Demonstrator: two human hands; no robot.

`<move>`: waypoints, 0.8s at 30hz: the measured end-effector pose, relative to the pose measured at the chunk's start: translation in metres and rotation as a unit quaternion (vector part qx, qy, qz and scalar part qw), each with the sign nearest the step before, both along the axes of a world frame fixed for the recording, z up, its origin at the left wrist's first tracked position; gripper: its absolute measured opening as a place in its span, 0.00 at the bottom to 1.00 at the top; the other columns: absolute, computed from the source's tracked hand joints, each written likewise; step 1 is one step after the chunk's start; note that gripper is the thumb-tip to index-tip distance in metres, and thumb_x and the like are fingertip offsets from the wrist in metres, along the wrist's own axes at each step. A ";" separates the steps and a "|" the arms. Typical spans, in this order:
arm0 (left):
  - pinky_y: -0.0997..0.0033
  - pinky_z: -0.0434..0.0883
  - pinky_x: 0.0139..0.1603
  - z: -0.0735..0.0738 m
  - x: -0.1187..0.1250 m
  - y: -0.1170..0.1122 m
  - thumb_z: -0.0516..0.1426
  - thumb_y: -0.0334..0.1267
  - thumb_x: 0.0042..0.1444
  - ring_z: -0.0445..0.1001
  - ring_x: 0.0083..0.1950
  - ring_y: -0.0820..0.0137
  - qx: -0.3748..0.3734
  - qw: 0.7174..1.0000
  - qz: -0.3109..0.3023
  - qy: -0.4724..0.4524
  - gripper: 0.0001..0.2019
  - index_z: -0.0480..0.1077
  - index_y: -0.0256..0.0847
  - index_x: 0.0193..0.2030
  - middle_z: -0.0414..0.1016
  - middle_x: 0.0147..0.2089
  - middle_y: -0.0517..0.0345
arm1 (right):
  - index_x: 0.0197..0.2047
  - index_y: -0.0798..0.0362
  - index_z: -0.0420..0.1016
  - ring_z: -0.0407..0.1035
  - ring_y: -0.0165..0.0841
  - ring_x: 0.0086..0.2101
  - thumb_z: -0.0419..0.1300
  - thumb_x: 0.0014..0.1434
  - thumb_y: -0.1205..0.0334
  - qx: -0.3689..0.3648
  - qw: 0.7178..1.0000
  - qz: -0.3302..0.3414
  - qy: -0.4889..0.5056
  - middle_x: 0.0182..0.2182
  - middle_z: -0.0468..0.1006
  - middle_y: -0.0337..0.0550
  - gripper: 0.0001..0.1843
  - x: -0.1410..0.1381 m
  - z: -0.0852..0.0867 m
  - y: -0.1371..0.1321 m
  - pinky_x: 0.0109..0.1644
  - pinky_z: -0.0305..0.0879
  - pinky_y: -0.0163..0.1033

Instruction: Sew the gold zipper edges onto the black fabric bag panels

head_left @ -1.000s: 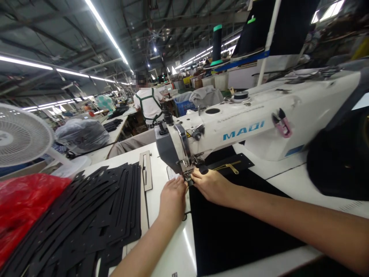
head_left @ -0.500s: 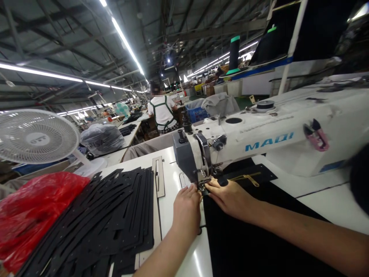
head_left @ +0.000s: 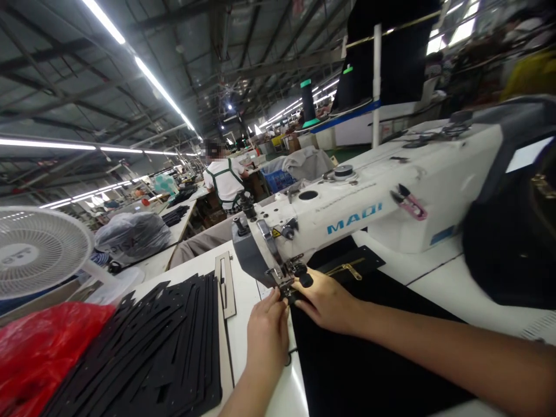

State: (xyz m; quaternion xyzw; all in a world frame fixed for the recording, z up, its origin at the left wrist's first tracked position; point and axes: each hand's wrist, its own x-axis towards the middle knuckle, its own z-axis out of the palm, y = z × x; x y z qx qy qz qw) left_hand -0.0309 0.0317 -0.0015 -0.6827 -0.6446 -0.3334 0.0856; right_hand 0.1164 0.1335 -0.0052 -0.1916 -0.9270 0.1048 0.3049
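Fingers (head_left: 278,296) pinch fabric (head_left: 347,359) under MAQI machine (head_left: 354,217).

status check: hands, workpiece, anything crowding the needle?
Left hand and right hand fingertips at the presser foot, on black fabric. Grip unclear. Stack of black cut pieces lies left, apart.

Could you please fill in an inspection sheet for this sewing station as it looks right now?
Surface: white table, glossy.
Job's things: black fabric under the needle of the white sewing machine; gold zipper behind.
Clutter: stack of black cut pieces, red bag, pink snips on the machine.
Hands: left hand and right hand, fingers at the presser foot.
Cables: nothing seen.
Surroundings: fan; a person in a white top at a far table.
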 end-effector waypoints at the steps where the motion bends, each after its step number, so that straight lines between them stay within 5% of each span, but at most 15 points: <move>1: 0.54 0.72 0.49 0.000 0.001 -0.003 0.51 0.33 0.58 0.74 0.49 0.59 -0.010 0.997 0.004 -0.072 0.10 0.74 0.40 0.37 0.76 0.47 0.47 | 0.50 0.62 0.70 0.62 0.45 0.53 0.56 0.56 0.61 0.000 1.000 -0.021 -0.016 0.50 0.71 0.59 0.20 0.001 0.001 -0.001 0.59 0.54 0.54; 3: 0.55 0.70 0.52 0.001 0.004 -0.014 0.53 0.39 0.58 0.73 0.52 0.60 -0.034 0.966 0.010 -0.257 0.10 0.73 0.41 0.42 0.75 0.49 0.47 | 0.55 0.69 0.66 0.52 0.52 0.58 0.57 0.55 0.55 -0.003 0.996 -0.067 -0.055 0.56 0.63 0.67 0.30 0.007 0.001 -0.007 0.61 0.48 0.58; 7: 0.61 0.73 0.47 0.008 0.022 -0.044 0.57 0.49 0.56 0.73 0.51 0.60 -0.104 0.806 0.016 -0.582 0.19 0.69 0.39 0.48 0.72 0.52 0.42 | 0.58 0.74 0.60 0.47 0.55 0.60 0.55 0.56 0.51 0.026 0.990 -0.103 -0.089 0.59 0.54 0.71 0.37 0.033 -0.006 -0.037 0.59 0.52 0.59; 9: 0.70 0.73 0.37 0.014 0.035 -0.054 0.59 0.51 0.52 0.76 0.44 0.63 -0.179 0.744 0.013 -0.644 0.20 0.71 0.37 0.45 0.74 0.47 0.42 | 0.59 0.74 0.58 0.49 0.54 0.59 0.54 0.57 0.50 0.073 0.988 -0.118 -0.069 0.59 0.54 0.71 0.37 0.049 -0.014 -0.060 0.57 0.58 0.58; 11: 0.77 0.68 0.27 0.021 0.048 -0.058 0.62 0.53 0.47 0.76 0.32 0.69 -0.265 0.722 -0.003 -0.639 0.22 0.73 0.34 0.40 0.76 0.33 0.49 | 0.59 0.74 0.58 0.54 0.54 0.58 0.54 0.57 0.50 0.125 0.983 -0.132 -0.038 0.58 0.56 0.73 0.37 0.065 -0.023 -0.083 0.53 0.63 0.57; 13: 0.77 0.63 0.25 0.027 0.060 -0.060 0.64 0.55 0.42 0.71 0.25 0.73 -0.315 0.731 -0.029 -0.604 0.24 0.74 0.33 0.34 0.70 0.22 0.58 | 0.59 0.73 0.57 0.58 0.56 0.55 0.55 0.55 0.50 0.161 0.978 -0.130 -0.015 0.56 0.59 0.73 0.38 0.080 -0.027 -0.105 0.48 0.67 0.56; 16: 0.74 0.64 0.30 0.036 0.077 -0.069 0.65 0.53 0.39 0.68 0.26 0.72 -0.319 0.771 -0.056 -0.549 0.22 0.73 0.34 0.28 0.68 0.21 0.61 | 0.62 0.69 0.52 0.68 0.52 0.47 0.53 0.56 0.55 0.155 0.982 -0.109 0.014 0.51 0.69 0.68 0.36 0.101 -0.011 -0.125 0.40 0.71 0.53; 20: 0.75 0.60 0.26 0.054 0.098 -0.101 0.59 0.39 0.50 0.65 0.25 0.73 -0.325 0.897 -0.057 -0.295 0.07 0.71 0.37 0.27 0.69 0.22 0.62 | 0.61 0.59 0.57 0.65 0.48 0.50 0.58 0.56 0.59 0.088 0.996 0.028 -0.009 0.52 0.70 0.58 0.31 0.121 0.044 -0.127 0.48 0.66 0.53; 22: 0.73 0.59 0.26 0.066 0.106 -0.120 0.55 0.32 0.53 0.67 0.27 0.70 -0.250 0.954 -0.123 -0.113 0.04 0.71 0.39 0.30 0.72 0.25 0.60 | 0.51 0.52 0.69 0.65 0.46 0.50 0.64 0.51 0.55 0.019 0.988 0.141 -0.067 0.47 0.74 0.49 0.24 0.125 0.069 -0.125 0.57 0.56 0.57; 24: 0.71 0.60 0.28 0.077 0.109 -0.139 0.54 0.31 0.55 0.68 0.29 0.69 -0.141 0.975 -0.168 0.019 0.04 0.71 0.41 0.33 0.74 0.27 0.59 | 0.37 0.49 0.73 0.70 0.39 0.40 0.65 0.50 0.54 -0.041 0.970 0.213 -0.114 0.33 0.77 0.39 0.12 0.125 0.083 -0.129 0.58 0.54 0.55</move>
